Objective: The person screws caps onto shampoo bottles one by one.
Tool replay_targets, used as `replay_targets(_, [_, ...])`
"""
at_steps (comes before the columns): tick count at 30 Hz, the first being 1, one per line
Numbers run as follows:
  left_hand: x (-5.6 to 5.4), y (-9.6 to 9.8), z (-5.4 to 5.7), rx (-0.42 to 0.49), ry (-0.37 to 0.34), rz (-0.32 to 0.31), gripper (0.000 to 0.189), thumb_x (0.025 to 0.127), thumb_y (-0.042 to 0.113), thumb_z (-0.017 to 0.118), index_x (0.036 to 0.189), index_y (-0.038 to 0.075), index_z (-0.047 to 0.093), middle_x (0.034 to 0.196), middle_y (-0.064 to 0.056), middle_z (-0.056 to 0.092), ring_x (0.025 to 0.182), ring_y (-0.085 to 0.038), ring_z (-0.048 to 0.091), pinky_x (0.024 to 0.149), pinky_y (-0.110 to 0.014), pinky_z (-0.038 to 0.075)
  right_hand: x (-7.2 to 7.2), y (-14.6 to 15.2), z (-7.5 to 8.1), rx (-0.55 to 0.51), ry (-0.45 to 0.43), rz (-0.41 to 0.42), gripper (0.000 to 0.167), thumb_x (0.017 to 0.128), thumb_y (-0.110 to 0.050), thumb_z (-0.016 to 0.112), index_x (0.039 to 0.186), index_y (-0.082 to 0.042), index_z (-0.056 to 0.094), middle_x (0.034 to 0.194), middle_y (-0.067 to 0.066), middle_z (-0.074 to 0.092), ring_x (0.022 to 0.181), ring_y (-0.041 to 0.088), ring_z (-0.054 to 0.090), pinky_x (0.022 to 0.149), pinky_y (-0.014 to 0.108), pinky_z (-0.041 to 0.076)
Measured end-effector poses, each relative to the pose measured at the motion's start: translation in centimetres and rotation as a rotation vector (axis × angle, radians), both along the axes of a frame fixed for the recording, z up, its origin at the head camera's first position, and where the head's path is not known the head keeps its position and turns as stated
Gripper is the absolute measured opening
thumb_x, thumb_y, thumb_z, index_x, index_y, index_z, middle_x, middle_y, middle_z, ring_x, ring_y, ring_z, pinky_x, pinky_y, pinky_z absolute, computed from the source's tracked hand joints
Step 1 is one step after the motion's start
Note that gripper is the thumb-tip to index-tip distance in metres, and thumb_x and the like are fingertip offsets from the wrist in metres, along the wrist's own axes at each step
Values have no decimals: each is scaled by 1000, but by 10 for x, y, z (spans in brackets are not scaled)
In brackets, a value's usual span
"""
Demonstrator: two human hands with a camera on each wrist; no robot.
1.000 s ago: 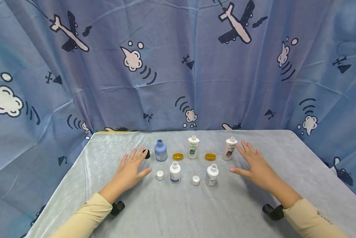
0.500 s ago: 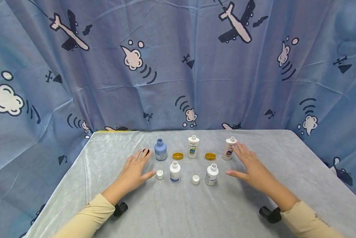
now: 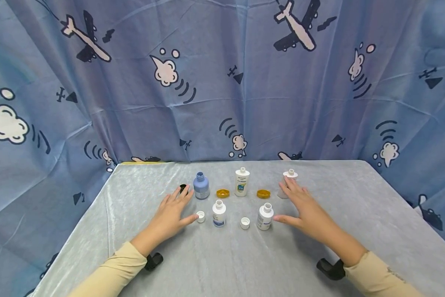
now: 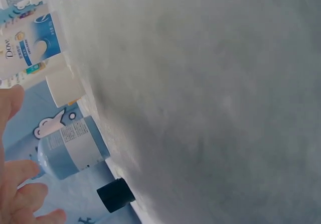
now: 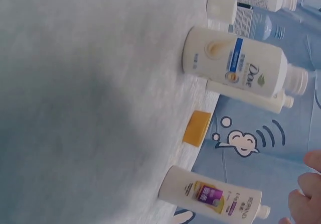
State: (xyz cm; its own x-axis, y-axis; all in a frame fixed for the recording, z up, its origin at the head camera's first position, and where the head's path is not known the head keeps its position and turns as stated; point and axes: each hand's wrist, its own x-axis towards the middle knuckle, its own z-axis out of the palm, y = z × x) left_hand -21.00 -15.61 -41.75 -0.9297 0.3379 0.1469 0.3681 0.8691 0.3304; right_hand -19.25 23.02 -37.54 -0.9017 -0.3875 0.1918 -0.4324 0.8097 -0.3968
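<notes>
My left hand [image 3: 170,214] spreads its fingers over the left side, holding nothing. Its thumb tip overlaps a small white cap [image 3: 200,217]; its fingertips partly cover a black cap [image 4: 116,195] beside an uncapped blue bottle [image 3: 201,187]. On the other side, my right hand [image 3: 308,210] is spread too, grasping nothing. Its fingers hide most of a tall white bottle [image 5: 215,194] with a purple label. That thumb reaches the edge of the front right Dove bottle [image 5: 235,61]. Another white bottle [image 3: 219,214] stands front left, with a white cap [image 3: 244,223] between the two.
Between the back bottles lie two amber caps, one on the left [image 3: 223,193] and one on the right [image 3: 263,194]. A tall white bottle [image 3: 242,182] stands at back centre. A patterned blue curtain [image 3: 207,82] hangs behind the grey-covered table [image 3: 222,264].
Both hands have moved inward, the left toward the right and the right toward the left. The right hand now covers the purple-labelled bottle. Bottles and caps stay in place.
</notes>
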Motion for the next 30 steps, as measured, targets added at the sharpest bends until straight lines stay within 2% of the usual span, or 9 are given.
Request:
replay_targets(5, [0, 2, 0, 7, -6, -4, 79, 92, 45, 67, 155, 9, 34, 164, -11, 26, 153, -37, 19, 121, -63, 19, 1, -6, 0, -15, 12, 27, 98, 85, -51, 73, 157, -5, 26, 167, 17, 11, 153, 41, 14, 123, 59, 11])
replay_targets(22, [2, 8, -4, 26, -30, -17, 81, 90, 46, 71, 154, 10, 36, 164, -11, 25, 153, -37, 19, 121, -63, 18, 4, -38, 4, -5, 41, 77, 101, 82, -54, 74, 156, -3, 28, 165, 18, 21, 152, 39, 19, 122, 59, 17])
replay_targets(30, [3, 9, -4, 42, -39, -28, 79, 90, 44, 71, 153, 9, 38, 164, -10, 26, 153, -35, 20, 122, -61, 18, 6, -54, 5, -28, 42, 96, 95, 81, -47, 78, 154, -4, 34, 163, 15, 28, 151, 36, 25, 123, 55, 18])
